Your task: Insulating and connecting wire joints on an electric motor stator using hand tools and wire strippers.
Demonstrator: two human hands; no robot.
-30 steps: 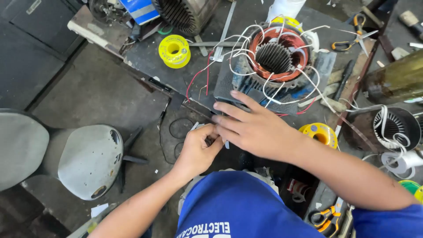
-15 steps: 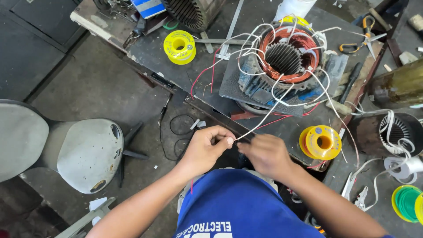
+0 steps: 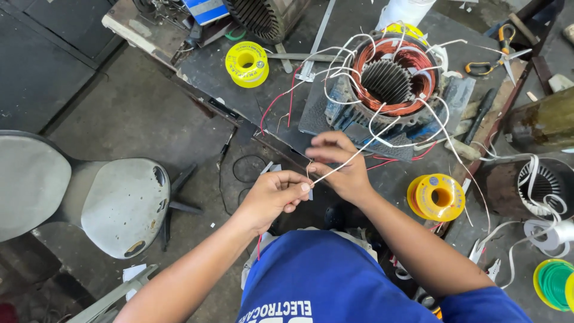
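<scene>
A motor stator (image 3: 391, 84) with copper windings and several white and red lead wires sits on the dark workbench (image 3: 239, 96). One white lead wire (image 3: 353, 157) runs from the stator down to my hands. My left hand (image 3: 272, 197) pinches the wire's free end between thumb and fingers. My right hand (image 3: 341, 164) grips the same wire a little higher, just in front of the bench edge. Both hands hover over the floor gap below the bench.
Yellow spools stand at the bench's left (image 3: 246, 63) and right (image 3: 436, 197). Orange-handled scissors (image 3: 496, 57) lie at the far right. A second stator (image 3: 541, 185), white tape (image 3: 547, 230) and a green spool (image 3: 556, 284) sit right. A grey chair (image 3: 101, 197) stands left.
My right hand left the bench surface and came back to the wire. Both hands now hold the white lead pulled taut from the stator, slightly higher than half a second ago.
</scene>
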